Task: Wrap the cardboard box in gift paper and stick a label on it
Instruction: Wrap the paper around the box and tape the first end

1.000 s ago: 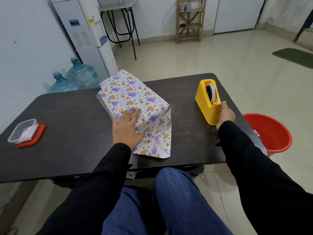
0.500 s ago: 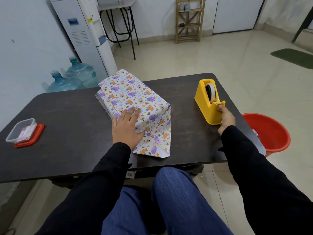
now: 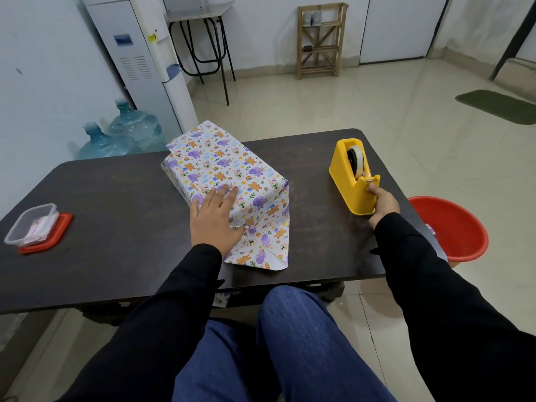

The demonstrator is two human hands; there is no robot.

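box (image 3: 220, 169) sits mid counter (image 3: 116, 198), angled, long axis running from far-left to near-right, already covered in gift paper (image 3: 208, 158) with an animal print. near end not closed: a paper flap (image 3: 261, 248) lies flat on the counter toward the person. left hand (image 3: 213, 219) is flat, fingers straight and slightly spread, palm pressing the paper down at the near-left top edge of the box. right hand (image 3: 383, 201) is well apart to the right, fingers curled against the near end of the yellow tape dispenser (image 3: 352, 181), thumb up just under the cutter; can't tell if it has tape pinched. clear container on a red lid (image 3: 32, 224) at the counter's left edge. red basin (image 3: 452, 227) on the floor to the right.
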